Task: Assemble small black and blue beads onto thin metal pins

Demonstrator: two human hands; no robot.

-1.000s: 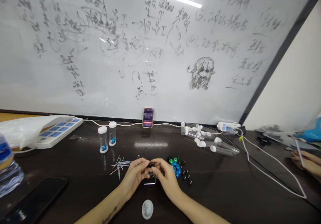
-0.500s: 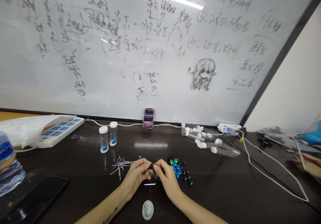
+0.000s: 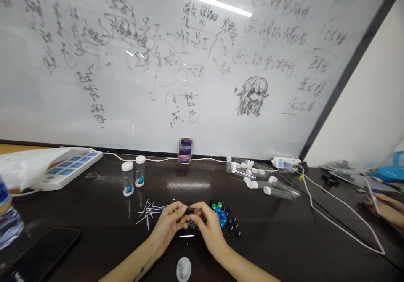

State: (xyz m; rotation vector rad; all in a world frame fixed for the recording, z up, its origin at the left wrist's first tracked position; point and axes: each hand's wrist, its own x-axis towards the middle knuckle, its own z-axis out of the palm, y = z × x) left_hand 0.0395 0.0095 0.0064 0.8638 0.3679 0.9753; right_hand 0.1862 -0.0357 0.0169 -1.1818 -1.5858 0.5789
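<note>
My left hand (image 3: 170, 221) and my right hand (image 3: 206, 223) meet at the middle of the dark table. Between their fingertips is a small black part (image 3: 190, 211), pinched from both sides; its exact kind is too small to make out. L-shaped hex keys (image 3: 147, 211) lie scattered by my left hand, and a single hex key (image 3: 187, 235) rests below the fingers. Beside my right hand sit blue metallic pieces (image 3: 221, 218), green ones (image 3: 218, 206) and several black screws (image 3: 232, 223). Closer to me is a white cap (image 3: 183, 269) with small shiny bits in it.
Two clear tubes (image 3: 128, 179) with blue pieces inside stand at the left. Capped tubes (image 3: 252, 174) lie at the back right. A power strip (image 3: 74, 168), a phone (image 3: 41, 252), a bottle (image 3: 8, 219) and a white cable (image 3: 344, 214) surround them. Another person's hand (image 3: 385, 208) is far right.
My right fingers have shifted around the black part, which now shows more between the fingertips. The whole view has moved slightly; the table items lie as before.
</note>
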